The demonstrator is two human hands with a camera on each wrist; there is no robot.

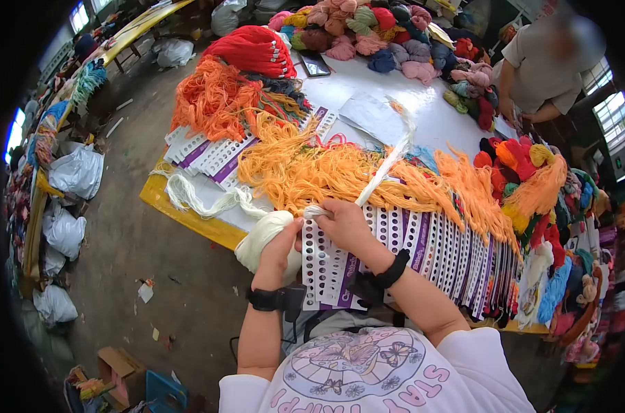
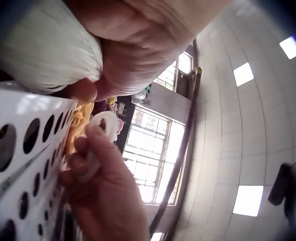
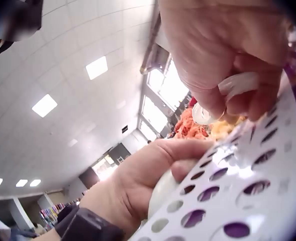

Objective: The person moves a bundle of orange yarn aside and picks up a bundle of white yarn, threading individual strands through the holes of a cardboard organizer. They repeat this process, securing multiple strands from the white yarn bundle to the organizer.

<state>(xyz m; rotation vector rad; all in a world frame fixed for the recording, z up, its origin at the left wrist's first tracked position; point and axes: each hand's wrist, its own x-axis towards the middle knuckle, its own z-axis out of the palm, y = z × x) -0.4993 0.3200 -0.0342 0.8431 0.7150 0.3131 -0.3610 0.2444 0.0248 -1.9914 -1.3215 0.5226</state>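
My left hand (image 1: 278,249) grips a thick bundle of white thread (image 1: 252,242) at the table's front edge, beside the white punched cards (image 1: 314,268). In the left wrist view the thread (image 2: 47,45) bulges under the palm and narrows near the thumb. My right hand (image 1: 350,226) is close by, just over the cards, and pinches a white strand (image 1: 381,171) whose looped end (image 2: 106,124) sticks out past the fingers. From that hand the strand runs up across the orange thread (image 1: 340,175) to the far side. In the right wrist view, both hands are right beside the cards' holes.
Purple-and-white punched cards (image 1: 429,251) line the table front. Orange-red thread (image 1: 212,100) and a red skein bundle (image 1: 254,51) lie at the left. A phone (image 1: 315,65) and white paper (image 1: 371,117) are further back. Another person (image 1: 543,65) stands across the table, by piled colored yarn (image 1: 422,51).
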